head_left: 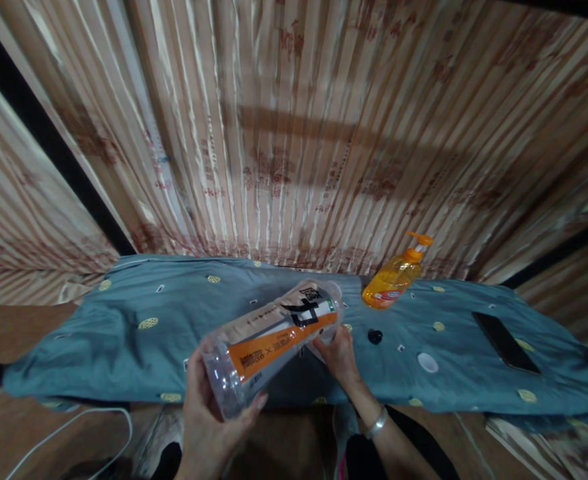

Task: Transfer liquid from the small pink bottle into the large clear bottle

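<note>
A clear plastic bottle [271,337] with an orange and cream label lies tilted in the air over the near edge of a teal cloth [139,333]. My left hand [209,420] is wrapped round its base. My right hand [339,353], with a silver bracelet on the wrist, grips the neck end of the bottle; what is under its fingers is hidden. A small black cap-like object [375,336] lies on the cloth just right of my right hand.
An orange pump bottle [394,283] lies against the striped curtain at the back. A white round lid [428,363] and a dark phone [507,341] rest on the cloth to the right. A white cable [74,427] runs over the floor at lower left.
</note>
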`<state>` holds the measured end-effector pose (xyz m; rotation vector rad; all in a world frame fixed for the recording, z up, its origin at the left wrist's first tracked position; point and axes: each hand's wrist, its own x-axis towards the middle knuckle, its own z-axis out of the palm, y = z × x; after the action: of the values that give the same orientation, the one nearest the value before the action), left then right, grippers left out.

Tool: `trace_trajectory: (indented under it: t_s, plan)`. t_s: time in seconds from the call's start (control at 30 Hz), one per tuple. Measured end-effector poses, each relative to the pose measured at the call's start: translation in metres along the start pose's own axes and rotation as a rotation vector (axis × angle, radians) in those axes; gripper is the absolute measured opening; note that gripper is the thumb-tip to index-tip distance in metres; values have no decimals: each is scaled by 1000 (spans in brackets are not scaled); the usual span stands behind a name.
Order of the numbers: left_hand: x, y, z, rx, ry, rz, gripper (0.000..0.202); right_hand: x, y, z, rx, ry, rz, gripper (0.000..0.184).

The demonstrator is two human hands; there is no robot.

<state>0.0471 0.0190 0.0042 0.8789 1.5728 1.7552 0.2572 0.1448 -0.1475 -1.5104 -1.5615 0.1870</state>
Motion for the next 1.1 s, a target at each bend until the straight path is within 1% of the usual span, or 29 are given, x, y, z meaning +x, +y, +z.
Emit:
trace_trajectory:
  t_s: [0.13, 0.23, 0.37, 0.47, 0.63, 0.83, 1.0, 1.1]
  plan:
    - [0, 0, -1, -15, 4, -1, 96, 0, 0, -1, 2, -11, 19, 18]
    - [0, -1, -1, -17, 8, -15, 98, 0, 1, -2, 0, -24, 7, 21]
    - [-1, -1, -1, -21, 14, -33, 100, 0, 3, -2, -11, -10, -4, 25]
    - [-1, 1, 0, -48, 6, -44, 101, 0, 4, -1, -14, -20, -16, 24]
    - [0, 2, 0, -62, 6, -24, 99, 0, 2, -1, -20, 16, -5, 24]
    - [0, 4, -1, -27, -21, -18, 96, 1, -4, -3, -32, 0, -1, 13]
    - [0, 1, -2, -19, -26, -1, 96, 2, -3, -3, -39, -5, 31, 15]
    - [1, 0, -2, -26, -27, -7, 96, 2, -1, -2, -36, 7, 21, 16]
